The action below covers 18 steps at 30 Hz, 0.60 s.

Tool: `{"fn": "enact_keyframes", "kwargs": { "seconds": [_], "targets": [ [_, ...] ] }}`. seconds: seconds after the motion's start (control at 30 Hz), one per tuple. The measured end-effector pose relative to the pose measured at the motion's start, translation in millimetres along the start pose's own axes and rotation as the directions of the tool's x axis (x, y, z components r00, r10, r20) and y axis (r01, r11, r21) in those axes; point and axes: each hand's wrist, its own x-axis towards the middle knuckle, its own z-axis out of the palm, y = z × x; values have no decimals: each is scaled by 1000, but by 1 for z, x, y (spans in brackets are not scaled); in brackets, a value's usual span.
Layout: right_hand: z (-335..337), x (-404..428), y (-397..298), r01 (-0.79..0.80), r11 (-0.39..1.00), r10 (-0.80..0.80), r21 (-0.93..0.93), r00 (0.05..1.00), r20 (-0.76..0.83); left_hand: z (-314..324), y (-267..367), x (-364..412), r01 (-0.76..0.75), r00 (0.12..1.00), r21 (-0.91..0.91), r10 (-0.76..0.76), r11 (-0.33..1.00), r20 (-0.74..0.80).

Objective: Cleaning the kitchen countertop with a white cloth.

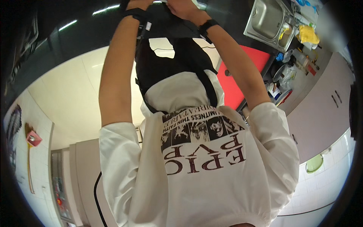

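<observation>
Both hands reach to the top edge of the head view, where their fingertips are cut off. My left hand (139, 4) and my right hand (183, 8) are close together above a dark, glossy countertop (85, 28). A small pale thing shows between them at the edge; whether either hand holds it cannot be told. Each wrist wears a black band, the left band (136, 13) with a small white tag, the right band (208, 27) plain. Below the hands, black cloth with straps (181, 63) hangs before my white printed shirt (212, 193).
A steel sink (268, 18) is set in the counter at upper right, a yellow cloth (308, 34) beside it. Pans, plastic bags and utensils crowd the side counter (326, 66). Red (246, 61) and cream cabinet fronts (76, 71) lie below. A pink dustpan (34, 139) is at far left.
</observation>
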Motion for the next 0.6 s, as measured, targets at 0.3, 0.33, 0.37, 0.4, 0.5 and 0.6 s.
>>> {"fn": "enact_keyframes", "kwargs": {
  "seconds": [0.3, 0.33, 0.37, 0.4, 0.5, 0.6],
  "targets": [
    [55, 86, -126, 193, 980, -196, -53, 978, -74, -61, -109, -142, 206, 968, -103, -218, 973, -121],
    [64, 83, -128, 143, 985, -149, -93, 987, -63, -54, -104, -149, 233, 966, -150, -247, 961, -78],
    [73, 80, -125, 132, 966, -145, -221, 989, -41, -49, -98, -148, 272, 959, -114, -280, 955, -54],
    [77, 73, -128, 124, 986, -130, -115, 990, -45, -45, -91, -153, 320, 946, -75, -323, 944, -31],
    [80, 45, -117, 147, 989, -145, 24, 987, -68, -38, -64, -149, 292, 948, 72, -299, 954, 106],
    [73, 11, -101, 101, 995, -97, 25, 987, -131, -18, -34, -134, 226, 940, 155, -257, 962, 226]
  ]
}}
